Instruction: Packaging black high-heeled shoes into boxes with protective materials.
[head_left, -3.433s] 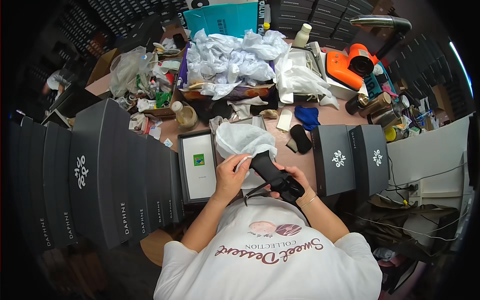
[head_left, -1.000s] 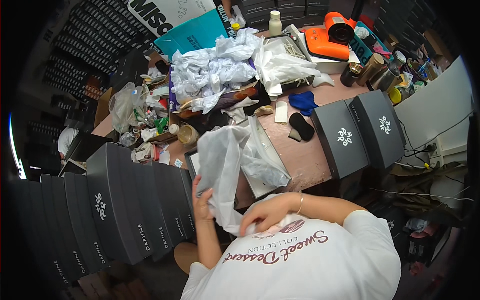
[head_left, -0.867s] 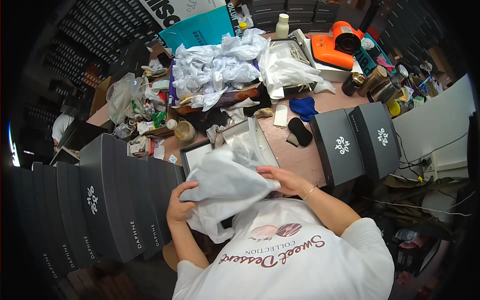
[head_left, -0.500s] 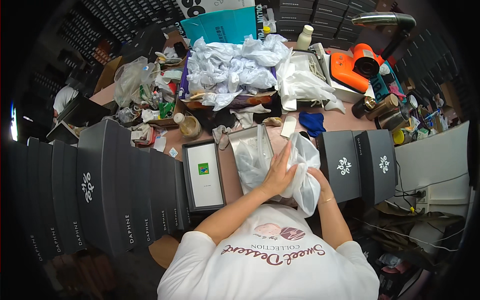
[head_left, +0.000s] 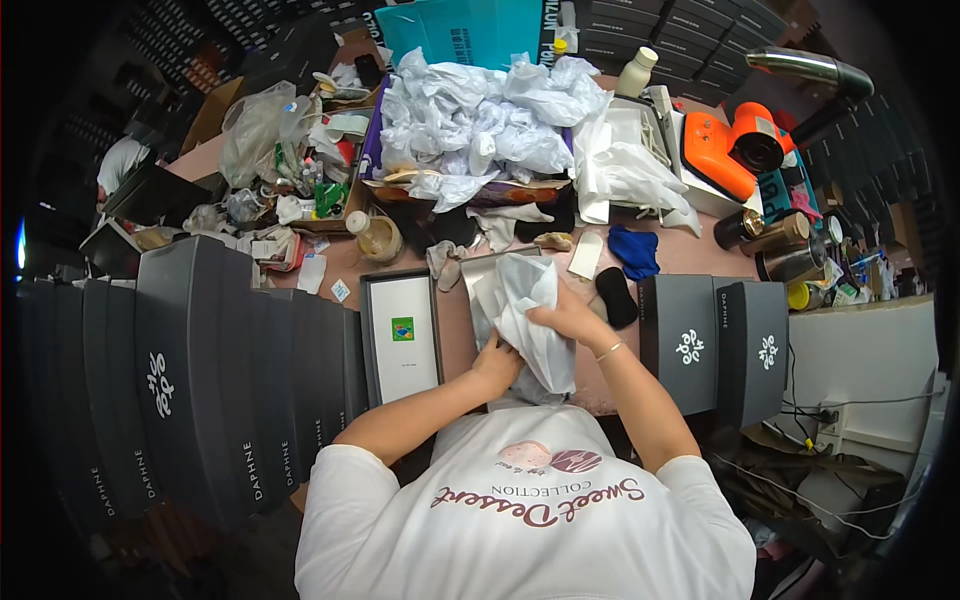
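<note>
Since half a second ago, both my hands have been coming down and inward, and the crumpled white tissue paper bundle is now lying lower, over the open grey shoe box at the middle of the pink bench, rather than being lifted to the right of it.

My right hand is resting on top of the bundle, its fingers curled and pressing into the paper (a thin bracelet is showing on that wrist). My left hand is sitting at the near lower edge of the bundle, its fingers closed against the paper and the box front; I cannot tell whether they are actually pinching a fold or only pushing.

Just to the left of the box, the grey box lid with a white inner face and a small green sticker is lying flat. Further left, a row of tall grey shoe boxes is standing on edge. To my right, two more grey boxes with white emblems are standing side by side. A black oval pad and a blue cloth are lying near my right wrist. Beyond them, a big heap of crumpled white paper is filling the back of the bench, with an orange tool off to the right.
</note>
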